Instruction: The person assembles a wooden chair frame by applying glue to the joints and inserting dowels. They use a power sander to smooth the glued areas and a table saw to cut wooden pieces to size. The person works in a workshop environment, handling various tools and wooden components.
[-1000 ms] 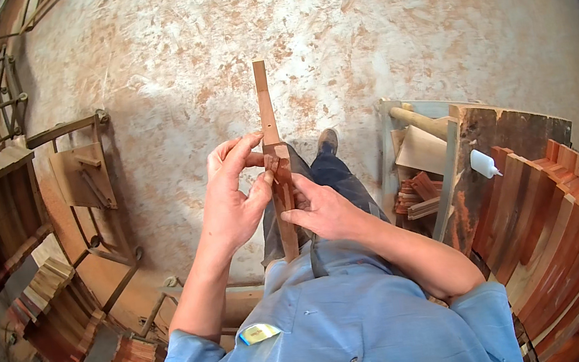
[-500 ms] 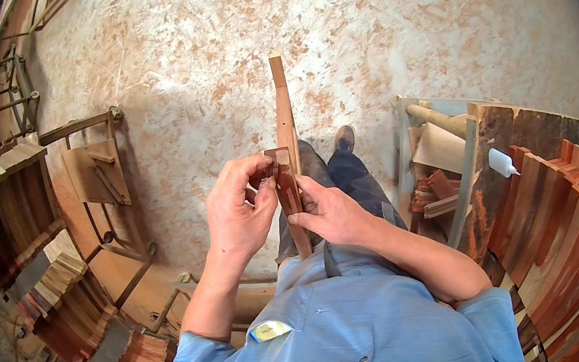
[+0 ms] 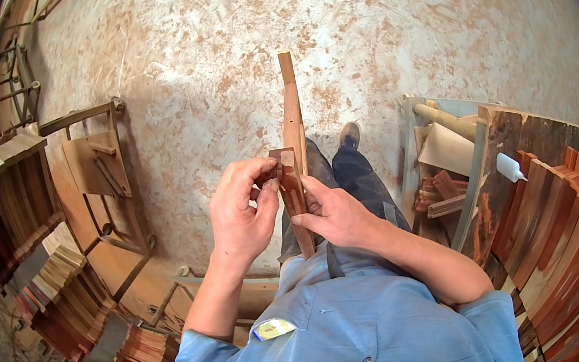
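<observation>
A long, narrow, bent piece of reddish-brown wood [image 3: 292, 122] stretches away from my waist, paler toward its far end. Its darker, squared near part [image 3: 289, 173] lies between my hands. My right hand [image 3: 332, 212] is closed on it from the right, thumb laid along the side. From the left, my left hand [image 3: 239, 207] brings curled fingers and thumb up against the dark part. Something small and dark seems to sit at those fingertips, but the fingers hide what it is.
Stacked wooden strips [image 3: 11, 196] fill racks at my left, beside a metal-framed stand [image 3: 96, 165]. To my right, a wooden box [image 3: 449, 194] holds offcuts and a roll. A white squeeze bottle [image 3: 508, 167] lies by more reddish strips [image 3: 563, 230]. The floor [image 3: 355, 21] is stained and pale.
The view has shifted slightly, so the wood and both hands appear a little further right. Both hands keep nearly the same hold on the wood.
</observation>
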### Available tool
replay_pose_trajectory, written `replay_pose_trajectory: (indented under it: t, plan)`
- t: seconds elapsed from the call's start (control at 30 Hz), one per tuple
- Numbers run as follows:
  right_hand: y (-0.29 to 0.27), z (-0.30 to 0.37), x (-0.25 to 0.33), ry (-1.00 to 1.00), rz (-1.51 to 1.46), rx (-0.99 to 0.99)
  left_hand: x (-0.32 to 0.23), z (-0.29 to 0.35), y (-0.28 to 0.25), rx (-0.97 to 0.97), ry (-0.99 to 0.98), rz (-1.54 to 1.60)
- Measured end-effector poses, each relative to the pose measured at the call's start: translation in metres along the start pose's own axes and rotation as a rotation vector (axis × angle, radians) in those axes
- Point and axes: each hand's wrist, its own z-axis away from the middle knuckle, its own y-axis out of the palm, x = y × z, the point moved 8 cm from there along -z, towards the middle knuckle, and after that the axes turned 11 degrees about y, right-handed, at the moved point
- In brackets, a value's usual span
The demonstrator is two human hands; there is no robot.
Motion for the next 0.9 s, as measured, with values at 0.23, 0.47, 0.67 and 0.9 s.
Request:
replay_pose_trajectory:
  t: [0.23,0.47,0.67,0.9]
  plan:
    - [-0.002,-0.001,0.01,0.045,0.012,0.007,0.008,0.005,0.001,-0.002,-0.046,0.099]
    - [-0.003,-0.004,0.008,0.036,0.022,0.014,0.023,0.009,0.003,-0.051,-0.135,0.25]
    - [-0.003,-0.004,0.011,0.064,0.051,0.02,0.034,0.013,0.007,-0.105,-0.286,0.458]
    - [-0.002,-0.004,0.009,0.007,0.017,0.019,0.03,0.01,0.004,-0.073,-0.229,0.36]
